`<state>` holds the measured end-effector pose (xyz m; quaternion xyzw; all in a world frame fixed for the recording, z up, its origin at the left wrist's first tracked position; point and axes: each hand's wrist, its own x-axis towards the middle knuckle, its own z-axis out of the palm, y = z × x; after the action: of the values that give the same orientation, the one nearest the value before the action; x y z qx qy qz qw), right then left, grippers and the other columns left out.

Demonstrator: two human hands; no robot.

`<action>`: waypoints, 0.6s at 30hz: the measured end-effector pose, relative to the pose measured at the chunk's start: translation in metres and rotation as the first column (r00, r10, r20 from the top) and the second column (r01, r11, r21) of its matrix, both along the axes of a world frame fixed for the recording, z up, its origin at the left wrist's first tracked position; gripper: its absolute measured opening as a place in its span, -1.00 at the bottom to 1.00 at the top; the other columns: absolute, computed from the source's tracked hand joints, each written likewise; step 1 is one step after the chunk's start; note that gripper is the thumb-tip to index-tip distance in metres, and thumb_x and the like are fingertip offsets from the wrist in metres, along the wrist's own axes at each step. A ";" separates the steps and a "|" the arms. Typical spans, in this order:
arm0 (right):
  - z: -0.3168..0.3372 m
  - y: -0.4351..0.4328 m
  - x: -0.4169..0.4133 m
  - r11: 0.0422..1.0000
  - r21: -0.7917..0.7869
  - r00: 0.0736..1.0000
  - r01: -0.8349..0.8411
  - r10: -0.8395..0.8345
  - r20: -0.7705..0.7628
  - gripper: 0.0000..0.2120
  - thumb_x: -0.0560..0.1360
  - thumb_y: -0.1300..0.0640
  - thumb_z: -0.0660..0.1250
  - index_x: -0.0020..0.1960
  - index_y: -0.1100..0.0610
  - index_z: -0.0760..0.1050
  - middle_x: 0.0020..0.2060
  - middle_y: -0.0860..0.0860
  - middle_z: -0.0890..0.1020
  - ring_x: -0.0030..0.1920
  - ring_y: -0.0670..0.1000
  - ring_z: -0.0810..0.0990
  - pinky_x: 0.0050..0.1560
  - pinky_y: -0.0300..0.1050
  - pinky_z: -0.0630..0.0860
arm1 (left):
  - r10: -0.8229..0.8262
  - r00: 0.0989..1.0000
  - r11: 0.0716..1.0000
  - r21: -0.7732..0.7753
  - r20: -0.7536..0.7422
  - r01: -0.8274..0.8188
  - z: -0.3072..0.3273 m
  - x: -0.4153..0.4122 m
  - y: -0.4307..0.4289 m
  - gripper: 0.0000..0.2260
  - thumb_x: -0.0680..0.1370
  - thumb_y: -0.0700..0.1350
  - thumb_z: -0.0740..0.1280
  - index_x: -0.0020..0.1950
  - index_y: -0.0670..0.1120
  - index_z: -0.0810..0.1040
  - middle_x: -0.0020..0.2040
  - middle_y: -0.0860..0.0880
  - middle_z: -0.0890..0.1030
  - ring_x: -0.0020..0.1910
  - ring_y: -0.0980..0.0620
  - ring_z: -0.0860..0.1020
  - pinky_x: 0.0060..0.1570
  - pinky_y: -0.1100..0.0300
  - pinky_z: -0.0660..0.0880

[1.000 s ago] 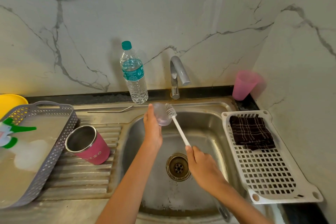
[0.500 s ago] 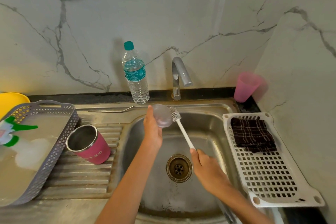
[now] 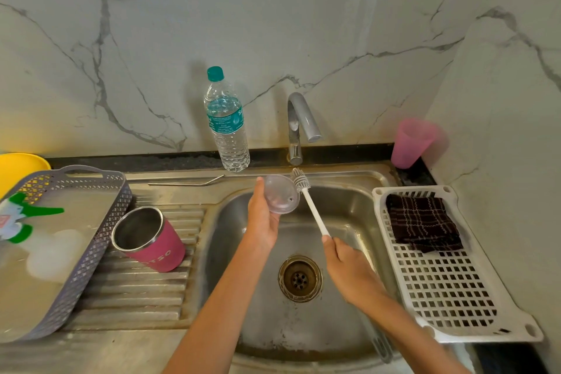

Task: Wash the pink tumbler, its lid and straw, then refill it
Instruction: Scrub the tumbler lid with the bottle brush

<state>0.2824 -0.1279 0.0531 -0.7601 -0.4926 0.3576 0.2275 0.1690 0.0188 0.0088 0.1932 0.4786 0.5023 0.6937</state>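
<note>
Midway through the wash at a steel sink (image 3: 349,206): the pink tumbler (image 3: 154,244) rests tilted on the ribbed drainer of the bench (image 3: 136,291), uncapped and apparently empty, so the refill is not yet done. The left hand (image 3: 262,218) holds the clear lid (image 3: 280,194) on edge above the basin, fingers wrapped round its rim. The right hand (image 3: 349,270) has its fingers closed on the white handle of a bottle brush (image 3: 312,209), whose bristle head is touching or just short of the lid's upper edge. The metal straw (image 3: 185,183) lies on the sink's back ledge; whether it has been washed cannot be told. No water runs from the tap (image 3: 299,121). Around them are a grey basket (image 3: 100,240) holding a spray bottle (image 3: 18,218) at left and a white rack (image 3: 449,291) carrying a dark checked cloth (image 3: 423,223) at right. A water bottle (image 3: 227,124), the likely refill, stands beside the tap, and a pink cup (image 3: 411,143) sits in the corner. Nothing appears to block the basin
</note>
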 end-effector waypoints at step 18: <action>-0.012 -0.011 0.007 0.999 -0.009 0.996 -0.040 0.040 0.081 -0.66 0.66 -0.07 -0.06 -0.23 -0.02 0.28 -0.44 -0.05 0.44 -0.49 -0.14 0.38 -0.48 -0.30 0.26 | -0.080 0.981 0.996 0.013 -0.174 0.084 -0.006 -0.004 -0.010 -0.58 0.61 0.13 0.23 0.36 -0.11 0.47 0.18 -0.13 0.61 0.13 -0.02 0.59 -0.07 0.19 0.49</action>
<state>0.2899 -0.1386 0.0409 -0.7648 -0.5154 0.3325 0.1974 0.1651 0.0087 0.0024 0.2626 0.5238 0.4594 0.6676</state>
